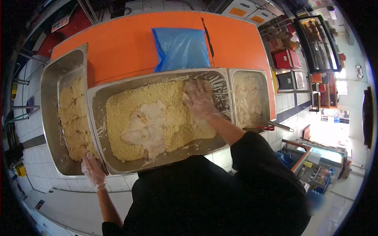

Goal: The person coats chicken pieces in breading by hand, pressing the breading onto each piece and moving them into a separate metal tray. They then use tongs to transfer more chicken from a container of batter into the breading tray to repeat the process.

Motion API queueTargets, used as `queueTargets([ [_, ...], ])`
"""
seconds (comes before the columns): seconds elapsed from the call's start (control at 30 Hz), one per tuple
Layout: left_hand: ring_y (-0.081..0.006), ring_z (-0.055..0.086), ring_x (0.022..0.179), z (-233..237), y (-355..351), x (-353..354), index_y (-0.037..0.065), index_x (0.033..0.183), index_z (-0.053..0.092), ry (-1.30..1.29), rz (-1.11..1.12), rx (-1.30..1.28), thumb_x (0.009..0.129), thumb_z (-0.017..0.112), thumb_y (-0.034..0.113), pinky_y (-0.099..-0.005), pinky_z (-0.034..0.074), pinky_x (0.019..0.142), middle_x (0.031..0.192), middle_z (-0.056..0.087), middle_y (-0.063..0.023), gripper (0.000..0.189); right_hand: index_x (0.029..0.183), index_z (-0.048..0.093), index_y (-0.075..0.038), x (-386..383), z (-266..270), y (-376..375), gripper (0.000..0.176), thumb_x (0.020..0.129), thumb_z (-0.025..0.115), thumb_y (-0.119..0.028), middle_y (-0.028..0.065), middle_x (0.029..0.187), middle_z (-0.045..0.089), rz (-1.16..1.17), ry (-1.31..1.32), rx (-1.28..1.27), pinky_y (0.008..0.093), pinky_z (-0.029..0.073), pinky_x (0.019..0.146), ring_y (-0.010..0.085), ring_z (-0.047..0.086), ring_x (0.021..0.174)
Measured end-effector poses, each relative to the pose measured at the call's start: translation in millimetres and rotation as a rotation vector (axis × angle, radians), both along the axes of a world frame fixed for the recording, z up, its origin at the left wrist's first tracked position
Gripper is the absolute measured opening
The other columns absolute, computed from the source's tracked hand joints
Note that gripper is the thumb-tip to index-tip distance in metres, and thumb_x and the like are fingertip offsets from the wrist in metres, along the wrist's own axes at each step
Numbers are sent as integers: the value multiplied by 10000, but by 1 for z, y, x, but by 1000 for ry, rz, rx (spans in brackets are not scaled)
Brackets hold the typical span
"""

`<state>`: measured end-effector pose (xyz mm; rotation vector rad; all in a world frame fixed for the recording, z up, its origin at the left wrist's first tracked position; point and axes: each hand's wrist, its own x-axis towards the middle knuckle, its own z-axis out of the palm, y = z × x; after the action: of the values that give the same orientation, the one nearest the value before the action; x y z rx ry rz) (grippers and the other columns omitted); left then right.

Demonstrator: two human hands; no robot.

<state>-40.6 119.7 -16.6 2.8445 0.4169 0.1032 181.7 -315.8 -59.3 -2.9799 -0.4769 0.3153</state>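
Note:
My right hand (199,99), in a clear plastic glove, lies with fingers spread on the coarse pale crumbs (130,96) filling the middle steel tray (157,76). Left of it, pale wet pieces of raw meat (147,126) rest on the crumbs. My left hand (93,170), gloved too, is at the near corner of the left steel tray (51,118). Its fingers look stretched out, their tips touching the near end of the crumb-coated pieces (75,126) lying in that tray. What is under the right palm is hidden.
To the right stands a smaller steel tray (267,94) of pale wet batter (246,96), with a whisk (279,126) and a red-handled utensil (264,128) over its near edge. A blue plastic bag (181,49) lies on the orange table (118,43) behind the trays.

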Motion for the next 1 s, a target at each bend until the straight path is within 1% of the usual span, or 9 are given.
queueTargets([
  [0.2,-376,517,994,-12,10,-4,-28,1134,511,-161,-228,290,924,445,224,-450,414,816,1154,518,-234,335,1454,136,-38,18,-21,0,678,937,282,-452,191,1509,88,214,32,-104,499,4,1125,353,22,1401],
  [0.3,-363,481,1089,-19,11,-18,-14,1191,478,92,196,-137,878,522,227,-457,410,890,1178,503,-223,397,1453,151,-48,17,-21,1,681,931,291,-462,182,1516,51,169,153,-168,512,-5,1118,351,5,1402],
  [0.4,-338,538,962,-21,12,-3,-9,1053,545,21,-167,308,855,520,291,-395,448,833,988,550,-173,360,1448,168,-47,22,-23,-7,683,928,294,-472,174,1518,49,143,78,-92,491,11,1126,353,14,1401],
  [0.43,-335,573,892,-25,2,-2,-16,972,562,56,299,-211,826,542,274,-410,476,763,953,577,-141,326,1447,171,-48,24,-23,-16,681,928,295,-471,176,1517,54,145,80,-108,488,15,1127,352,18,1401],
  [0.47,-301,583,841,-78,45,-39,-24,952,562,28,226,-242,832,542,271,-428,484,716,936,585,-111,320,1446,174,-49,24,-23,-24,679,928,295,-470,177,1516,59,151,75,-123,485,19,1129,351,22,1401],
  [0.5,-299,449,1201,-71,-3,-23,32,1248,462,-389,80,-140,895,451,439,-426,444,903,1216,503,-175,539,1446,176,-49,23,-23,-27,677,928,296,-469,178,1514,64,162,68,-126,482,22,1130,349,25,1401],
  [0.53,-299,449,1201,-56,-7,-11,32,1248,462,-423,62,-171,895,451,439,-426,444,903,1216,503,-175,539,1445,179,-50,16,-25,-26,675,929,296,-468,180,1513,69,183,67,-116,479,26,1132,348,29,1401],
  [0.6,-377,584,681,-4,17,4,-24,1074,522,-68,-272,335,805,603,361,-480,476,561,835,599,-217,477,1443,185,-51,8,-26,-10,671,929,297,-466,182,1511,79,254,48,-58,473,34,1135,346,36,1400],
  [1.0,-395,558,632,13,-4,23,-4,921,553,-151,-174,244,875,544,368,-464,454,538,787,581,-209,375,1443,174,-57,-28,0,15,720,887,447,-423,161,1501,141,-12,95,70,483,43,1138,334,90,1395],
])
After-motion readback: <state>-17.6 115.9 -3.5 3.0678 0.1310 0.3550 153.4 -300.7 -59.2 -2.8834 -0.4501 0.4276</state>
